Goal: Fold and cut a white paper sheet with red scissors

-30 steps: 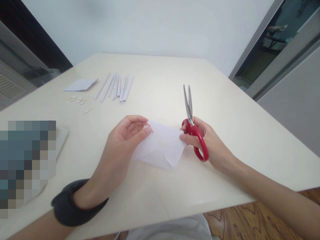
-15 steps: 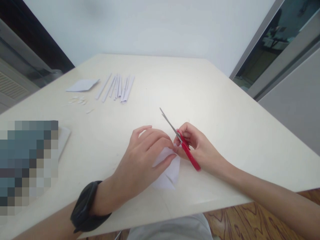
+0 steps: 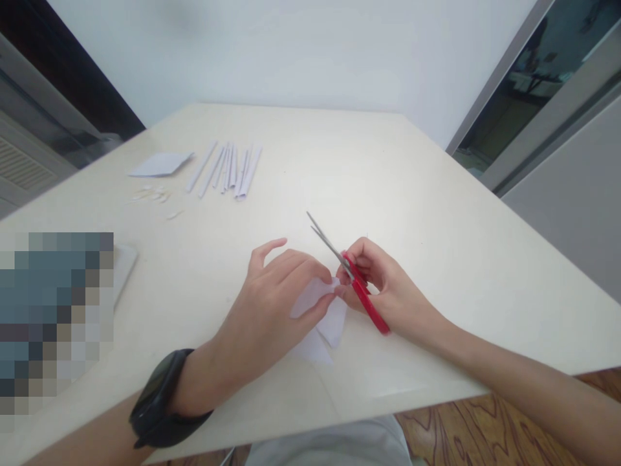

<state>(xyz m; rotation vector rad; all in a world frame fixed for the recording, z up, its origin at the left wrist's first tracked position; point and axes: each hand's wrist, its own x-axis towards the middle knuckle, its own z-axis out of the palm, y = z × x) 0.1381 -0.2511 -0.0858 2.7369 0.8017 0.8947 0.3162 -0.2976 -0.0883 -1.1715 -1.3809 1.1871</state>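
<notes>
Between the thumb and fingers of my left hand (image 3: 279,304) a thin white sheet of paper (image 3: 332,323) is pinched. Its lower part hangs below the fingers in two flaps with a slit between them. My right hand (image 3: 376,278) holds red-handled scissors (image 3: 371,304), the blades slightly parted and pointing up and left, away from the paper. The right thumb tip meets the paper's upper corner beside the left fingertips. Part of the sheet is hidden behind my left hand.
Several rolled paper tubes (image 3: 250,171) lie at the back left of the white table (image 3: 339,168). Beside them are a folded paper (image 3: 162,164) and small pale scraps (image 3: 152,193). A pixelated patch (image 3: 53,310) covers something at the left edge, over a white slab (image 3: 125,272).
My left hand has shifted slightly left, and its little finger is raised more. The paper has turned a little, its slit showing wider. The scissor blades have parted slightly more.
</notes>
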